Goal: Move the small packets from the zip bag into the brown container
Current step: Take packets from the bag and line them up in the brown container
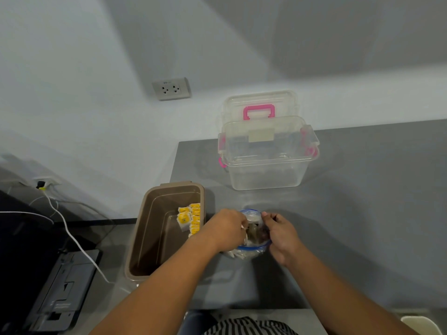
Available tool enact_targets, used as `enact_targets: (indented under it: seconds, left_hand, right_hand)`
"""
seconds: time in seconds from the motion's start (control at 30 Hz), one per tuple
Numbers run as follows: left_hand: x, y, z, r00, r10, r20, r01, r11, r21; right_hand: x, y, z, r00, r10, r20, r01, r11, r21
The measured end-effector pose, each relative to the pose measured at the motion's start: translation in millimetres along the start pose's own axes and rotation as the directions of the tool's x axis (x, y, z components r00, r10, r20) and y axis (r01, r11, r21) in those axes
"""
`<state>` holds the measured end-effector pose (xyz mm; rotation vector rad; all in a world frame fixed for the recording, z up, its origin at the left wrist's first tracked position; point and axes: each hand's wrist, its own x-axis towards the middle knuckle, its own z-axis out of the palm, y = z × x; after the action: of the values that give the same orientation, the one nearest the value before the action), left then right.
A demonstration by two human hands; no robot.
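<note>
A clear zip bag with a blue zip rim stands open on the grey table, small packets visible inside. My left hand reaches into the bag's mouth from the left, fingers closed around white packets. My right hand pinches the bag's right rim and holds it open. To the left stands the brown container, open, with several yellow-and-white small packets stacked against its far right wall.
A clear plastic box with pink latches and handle stands at the back of the grey table, lid raised. Left of the table, lower down, lie a black device and white cables. A wall socket is above.
</note>
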<state>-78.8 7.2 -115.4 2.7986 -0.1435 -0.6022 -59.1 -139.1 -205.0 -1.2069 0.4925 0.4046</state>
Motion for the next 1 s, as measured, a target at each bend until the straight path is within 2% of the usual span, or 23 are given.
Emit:
enact_targets:
  seconds: [0.2, 0.43, 0.7, 0.83, 1.0]
  left_hand:
    - [8, 1, -8, 0.999, 0.021, -0.048, -0.014, 0.991, 0.134]
    - [10, -4, -10, 0.987, 0.04, -0.157, -0.019, 0.991, 0.135]
    - [3, -12, -23, 0.984, -0.017, -0.177, 0.004, 0.997, -0.076]
    - [-6, -18, -37, 0.97, -0.024, -0.241, -0.019, 0.984, -0.177]
    - [-24, -28, -70, 0.95, -0.101, -0.295, -0.039, 0.901, -0.433]
  right_hand:
    - [2, 0, 1, 1.0, 0.021, -0.005, -0.02, 1.0, 0.016]
    - [3, -1, 3, 1.0, 0.018, -0.011, -0.017, 0.999, 0.03]
    - [4, -2, 4, 1.0, 0.025, -0.01, -0.025, 1.0, 0.013]
    - [4, -3, 5, 0.999, 0.03, -0.011, -0.029, 0.999, 0.015]
    - [3, -5, 9, 0.999, 0.036, -0.019, -0.036, 0.999, -0.001]
